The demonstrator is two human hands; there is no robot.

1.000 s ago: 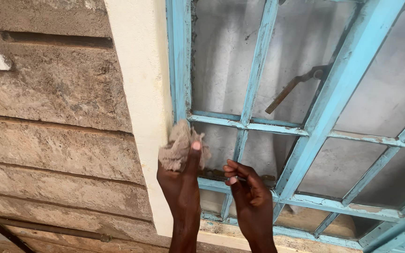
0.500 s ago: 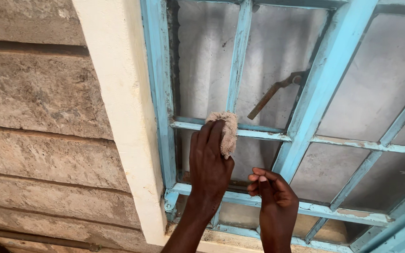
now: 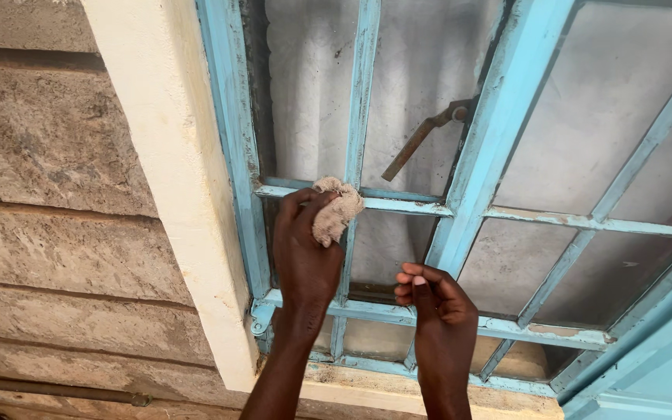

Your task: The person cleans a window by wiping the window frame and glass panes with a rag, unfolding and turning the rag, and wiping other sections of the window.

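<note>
The rag [image 3: 337, 214], a small beige wad, sits right at the crossing of the blue window bars [image 3: 367, 201], pressed against the junction where the upright bar meets the horizontal one. The left hand [image 3: 305, 253] has it, fingers curled over the cloth and clamped around it, thumb side up against the horizontal bar. Just below and to the right, the right hand [image 3: 437, 299] is up by the lower horizontal bar, fingers folded loosely inward into a half fist; whether anything sits inside those fingers I cannot tell. The two hands are near each other but apart, one pane's height between them.

Out from there, the window frame [image 3: 231, 155] is painted light blue, chipped and worn, with dusty, clouded glass panes [image 3: 421, 78] behind the bars. A rusty brown latch handle [image 3: 421, 140] hangs at a slant in the upper pane, above and to the right of the rag. Left of the frame runs a cream plastered border [image 3: 173, 187], and beyond it the rough grey stone wall [image 3: 48, 155] with its dark mortar lines. A thin dark pipe [image 3: 56, 389] runs along the bottom left.
</note>
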